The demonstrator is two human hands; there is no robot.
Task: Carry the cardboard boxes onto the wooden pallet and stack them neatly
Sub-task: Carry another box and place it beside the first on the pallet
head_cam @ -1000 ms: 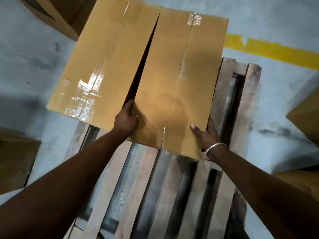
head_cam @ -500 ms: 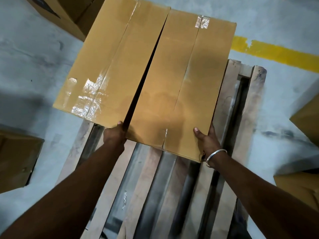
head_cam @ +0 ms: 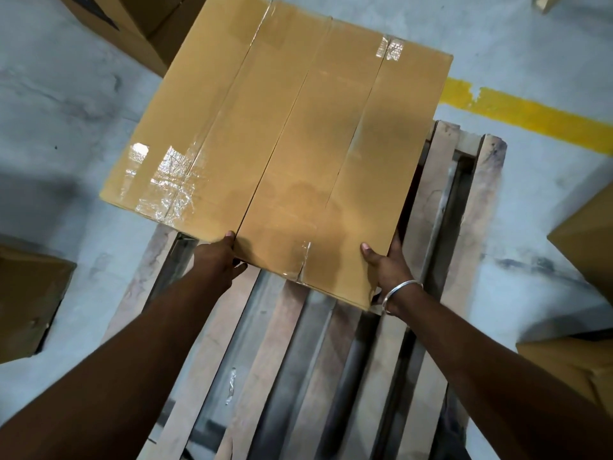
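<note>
Two tan taped cardboard boxes lie side by side on the far end of the wooden pallet (head_cam: pixel 335 366), their long sides touching. The left box (head_cam: pixel 199 134) overhangs the pallet's left side. The right box (head_cam: pixel 348 167) lies over the slats. My left hand (head_cam: pixel 217 263) holds the left box's near edge by the seam between the boxes, thumb on top. With its thumb on top and its fingers down the right side, my right hand (head_cam: pixel 386 267), a metal bangle on its wrist, grips the right box's near right corner.
More cardboard boxes stand on the grey concrete floor: one at far left (head_cam: pixel 126 24), one at near left (head_cam: pixel 26 300), two at the right (head_cam: pixel 590 247) (head_cam: pixel 570 370). A yellow floor line (head_cam: pixel 530 111) runs beyond the pallet.
The dark gap between the two boxes has closed. My left hand came off the top at the gap and down to the near edge. My right hand kept its corner grip.
</note>
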